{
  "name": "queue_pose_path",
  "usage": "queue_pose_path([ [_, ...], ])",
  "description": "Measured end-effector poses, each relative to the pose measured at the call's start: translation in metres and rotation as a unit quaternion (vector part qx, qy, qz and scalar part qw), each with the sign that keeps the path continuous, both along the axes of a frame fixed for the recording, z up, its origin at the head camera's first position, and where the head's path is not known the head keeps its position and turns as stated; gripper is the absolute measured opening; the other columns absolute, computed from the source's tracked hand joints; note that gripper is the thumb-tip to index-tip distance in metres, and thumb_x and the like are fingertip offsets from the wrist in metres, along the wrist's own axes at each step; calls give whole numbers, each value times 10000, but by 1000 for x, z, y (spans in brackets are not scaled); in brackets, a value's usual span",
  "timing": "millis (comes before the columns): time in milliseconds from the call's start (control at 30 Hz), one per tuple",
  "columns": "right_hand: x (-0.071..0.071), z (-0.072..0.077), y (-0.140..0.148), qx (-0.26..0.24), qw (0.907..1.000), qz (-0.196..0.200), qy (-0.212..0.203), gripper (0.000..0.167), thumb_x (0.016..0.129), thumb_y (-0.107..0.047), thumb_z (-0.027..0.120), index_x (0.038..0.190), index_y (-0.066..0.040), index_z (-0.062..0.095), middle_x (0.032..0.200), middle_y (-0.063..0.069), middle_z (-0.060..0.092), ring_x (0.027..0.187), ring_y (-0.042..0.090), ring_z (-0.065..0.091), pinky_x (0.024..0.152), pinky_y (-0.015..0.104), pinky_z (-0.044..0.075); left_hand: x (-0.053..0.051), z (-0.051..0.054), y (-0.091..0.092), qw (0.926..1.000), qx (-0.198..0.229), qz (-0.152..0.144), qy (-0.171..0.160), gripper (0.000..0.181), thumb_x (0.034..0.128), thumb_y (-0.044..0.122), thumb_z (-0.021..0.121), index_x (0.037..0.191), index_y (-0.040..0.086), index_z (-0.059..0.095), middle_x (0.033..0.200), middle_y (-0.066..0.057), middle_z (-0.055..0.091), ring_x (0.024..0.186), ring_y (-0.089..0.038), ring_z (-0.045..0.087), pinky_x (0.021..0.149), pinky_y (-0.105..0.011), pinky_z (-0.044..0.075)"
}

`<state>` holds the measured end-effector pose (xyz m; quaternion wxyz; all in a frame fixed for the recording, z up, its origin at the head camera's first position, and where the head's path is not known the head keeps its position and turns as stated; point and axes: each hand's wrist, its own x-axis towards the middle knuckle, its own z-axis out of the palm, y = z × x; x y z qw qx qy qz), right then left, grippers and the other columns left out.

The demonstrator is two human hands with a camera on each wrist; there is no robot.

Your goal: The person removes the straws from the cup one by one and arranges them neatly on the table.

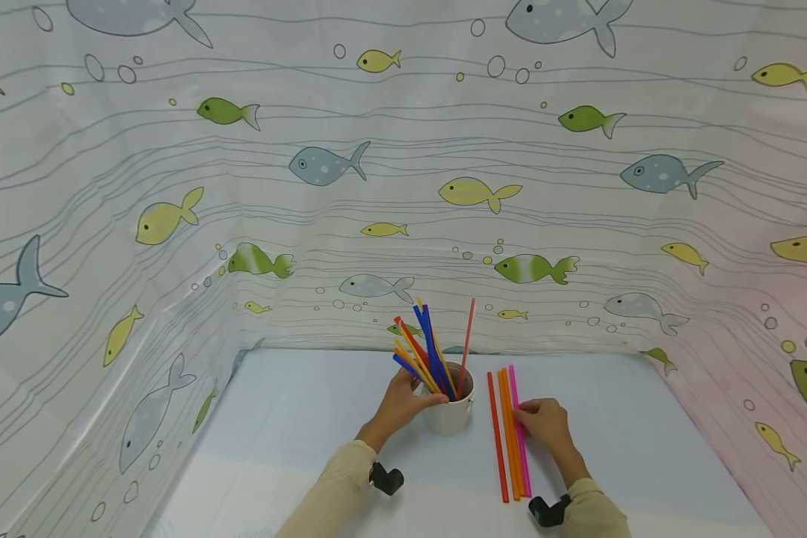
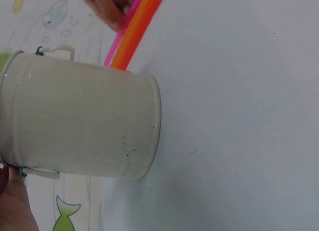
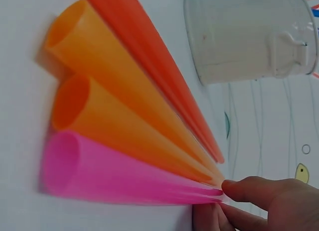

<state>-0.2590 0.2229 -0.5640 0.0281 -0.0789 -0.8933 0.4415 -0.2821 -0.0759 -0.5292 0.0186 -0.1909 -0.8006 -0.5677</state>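
A white metal pail (image 1: 449, 420) with small side handles stands upright on the table, holding several blue, orange and red drinking straws (image 1: 430, 351). My left hand (image 1: 398, 407) grips the pail at its left rim, thumb along the front; its other fingers are partly hidden behind the straws. Right of the pail, a red straw (image 1: 498, 437), two orange straws (image 1: 509, 441) and a pink straw (image 3: 99, 169) lie side by side. With thumb and fingers, my right hand (image 1: 546, 427) pinches the pink straw, which lies against the orange ones.
The white table (image 1: 296, 433) meets a fish-patterned sheet (image 1: 403, 202) that rises behind and along both sides. A dark wrist camera (image 1: 386, 479) sits on the left sleeve and another wrist camera (image 1: 549, 512) on the right.
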Motion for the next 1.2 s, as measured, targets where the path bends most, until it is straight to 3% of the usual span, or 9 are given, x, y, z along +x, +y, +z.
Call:
queue_pose_path([
  [233, 0, 2, -1, -321, 9995, -37, -49, 285, 852, -119, 729, 1017, 108, 687, 797, 115, 690, 623, 176, 659, 562, 304, 587, 0, 2, 0, 10000, -10, -11, 32, 677, 816, 233, 806, 1390, 165, 455, 1347, -4, 524, 1344, -206, 437, 1095, -414, 363],
  [400, -5, 8, -3, -109, 9984, -158, 527, 264, 866, -142, 720, 1029, 65, 707, 833, 120, 696, 624, 164, 644, 557, 270, 573, -1, 3, 0, 10000, 11, -28, 33, 700, 809, 257, 811, 1402, 169, 449, 1361, -9, 520, 1345, -211, 437, 1096, -420, 360],
  [533, -11, 23, -9, -105, 9924, -211, 1208, 232, 873, -139, 720, 1020, 41, 719, 843, 119, 702, 623, 165, 664, 557, 247, 567, 0, 1, 0, 10000, 21, -21, 30, 693, 811, 243, 808, 1401, 172, 452, 1360, -9, 522, 1342, -204, 439, 1099, -415, 358],
  [800, -18, 71, -45, -249, 9731, 156, 2287, 141, 836, -96, 763, 956, -22, 749, 813, 55, 715, 720, 192, 667, 613, 235, 569, 1, 0, 3, 9999, -28, 141, -30, 684, 821, 155, 793, 1405, 109, 439, 1362, -82, 523, 1342, -270, 440, 1093, -459, 356],
  [967, -18, 89, -75, -434, 9669, 492, 2465, 134, 824, -82, 771, 950, -42, 753, 805, 20, 718, 732, 179, 671, 635, 255, 571, 0, -2, 3, 9999, -52, 163, -2, 687, 829, 173, 787, 1416, 128, 434, 1365, -59, 527, 1338, -251, 445, 1097, -455, 356],
  [1200, -17, 93, -109, -739, 9618, 807, 2509, 150, 806, -43, 772, 952, -21, 750, 786, 6, 709, 721, 158, 674, 646, 267, 589, 1, -1, 2, 9999, 74, 35, 122, 723, 818, 225, 801, 1435, 207, 424, 1392, 9, 499, 1345, -198, 433, 1100, -421, 360],
])
